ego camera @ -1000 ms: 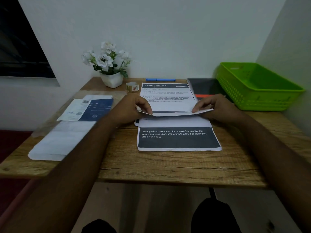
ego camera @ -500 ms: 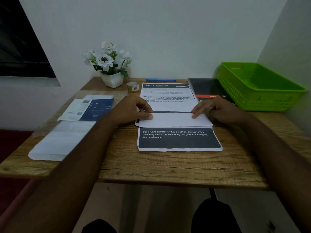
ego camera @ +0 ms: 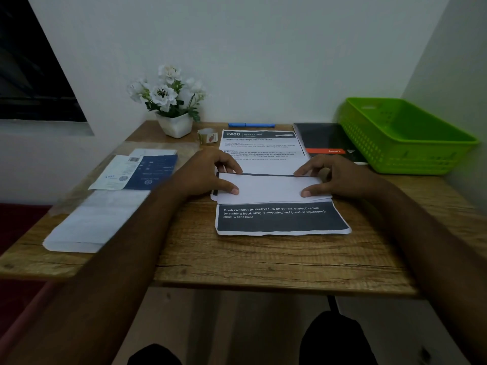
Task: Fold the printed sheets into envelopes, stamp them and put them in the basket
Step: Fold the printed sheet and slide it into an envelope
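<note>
A printed sheet [ego camera: 259, 147] lies at the middle of the wooden desk, its near part folded over into a blank white flap [ego camera: 268, 188]. My left hand [ego camera: 205, 175] presses the flap's left end, thumb on the paper and forefinger along the crease. At the right end my right hand [ego camera: 340, 177] presses down the same way. Under the flap lies another printed sheet [ego camera: 282, 219] with a dark band of white text. The green plastic basket [ego camera: 395, 164] stands at the back right and looks empty. A small roll of stickers [ego camera: 208, 137] sits behind the sheets.
A white pot of white flowers [ego camera: 175, 125] stands at the back. A blue pen [ego camera: 251, 125] lies by the wall and a black notebook [ego camera: 326, 140] beside the basket. Blue and white leaflets [ego camera: 137, 172] and white envelopes [ego camera: 97, 219] lie on the left.
The raised edge of the sheet has come down flat as a flap toward me. Both hands went from pinching that edge to pressing the fold flat.
</note>
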The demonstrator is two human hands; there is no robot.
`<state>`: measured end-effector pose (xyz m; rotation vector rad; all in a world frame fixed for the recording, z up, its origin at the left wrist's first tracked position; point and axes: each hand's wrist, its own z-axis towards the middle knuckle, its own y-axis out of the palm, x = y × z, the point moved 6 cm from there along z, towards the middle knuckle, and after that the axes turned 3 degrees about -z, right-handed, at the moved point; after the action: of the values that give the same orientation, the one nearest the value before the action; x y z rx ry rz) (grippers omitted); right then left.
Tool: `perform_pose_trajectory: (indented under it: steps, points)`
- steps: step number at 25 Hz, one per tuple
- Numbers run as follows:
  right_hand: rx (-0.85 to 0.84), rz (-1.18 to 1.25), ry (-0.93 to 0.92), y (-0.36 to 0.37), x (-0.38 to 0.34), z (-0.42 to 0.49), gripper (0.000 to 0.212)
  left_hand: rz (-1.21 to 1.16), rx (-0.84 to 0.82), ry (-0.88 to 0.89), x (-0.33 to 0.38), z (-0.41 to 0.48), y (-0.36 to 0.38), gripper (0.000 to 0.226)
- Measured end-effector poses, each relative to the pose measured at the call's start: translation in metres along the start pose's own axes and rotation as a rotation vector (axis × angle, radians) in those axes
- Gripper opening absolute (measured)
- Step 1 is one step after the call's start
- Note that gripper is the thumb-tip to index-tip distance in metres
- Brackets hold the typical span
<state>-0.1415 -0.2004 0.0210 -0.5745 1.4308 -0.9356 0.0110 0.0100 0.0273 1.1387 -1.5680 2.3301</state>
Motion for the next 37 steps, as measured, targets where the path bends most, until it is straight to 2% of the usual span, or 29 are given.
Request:
perform_pose_trajectory:
  steps: [7,17,23,27,30,37]
  points:
    - [0.008,-0.004,0.03,0.0,-0.003,-0.003,0.045,-0.081,0.023,0.072,0.005,-0.001,0.0,0.023]
    - [0.047,0.002,0.011,-0.002,-0.003,-0.002,0.058,-0.346,0.167,0.044,0.004,-0.003,-0.012,0.021]
    - [0.085,0.136,-0.016,-0.004,-0.001,-0.001,0.044,-0.47,0.21,0.053,0.006,-0.005,-0.016,0.023]
    - [0.104,0.218,-0.029,-0.008,0.0,-0.003,0.039,-0.535,0.159,0.024,0.001,-0.006,-0.016,0.036]
    - [0.108,0.187,-0.058,-0.011,-0.008,-0.007,0.033,-0.521,0.092,0.041,0.006,-0.008,-0.014,0.042]
    - [0.076,0.101,-0.039,-0.012,-0.018,-0.029,0.025,-0.504,-0.132,-0.009,0.009,-0.018,-0.005,0.027]
